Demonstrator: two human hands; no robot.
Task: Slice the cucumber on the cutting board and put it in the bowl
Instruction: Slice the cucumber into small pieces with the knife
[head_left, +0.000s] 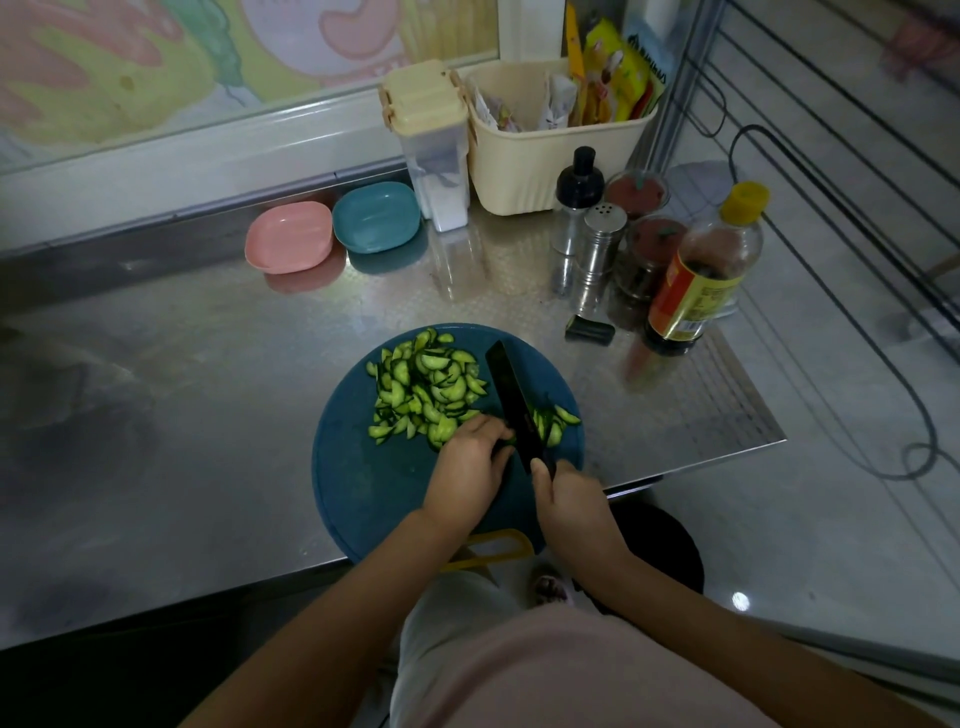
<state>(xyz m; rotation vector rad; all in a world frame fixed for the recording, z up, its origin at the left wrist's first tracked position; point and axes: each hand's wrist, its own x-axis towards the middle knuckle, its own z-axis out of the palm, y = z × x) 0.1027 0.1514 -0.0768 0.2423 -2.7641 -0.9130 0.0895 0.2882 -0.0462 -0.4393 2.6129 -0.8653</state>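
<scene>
A round blue cutting board (363, 483) lies at the steel counter's front edge. A heap of green cucumber slices (421, 387) covers its far half, and a few more slices (558, 421) lie right of the blade. My right hand (571, 499) grips the handle of a black knife (514, 395), whose blade points away from me across the board. My left hand (470, 462), fingers curled, holds down a small cucumber piece against the blade's left side; that piece is mostly hidden. A pink bowl (290, 236) and a teal bowl (375, 217) stand at the counter's back.
At the back right stand a lidded clear container (434, 156), a cream basket (550, 150) of packets, a black-capped bottle (576, 200), a metal shaker (602, 244), two jars (652, 244) and a yellow-capped sauce bottle (701, 270). A small black object (589, 329) lies beside the board. The counter ends at right.
</scene>
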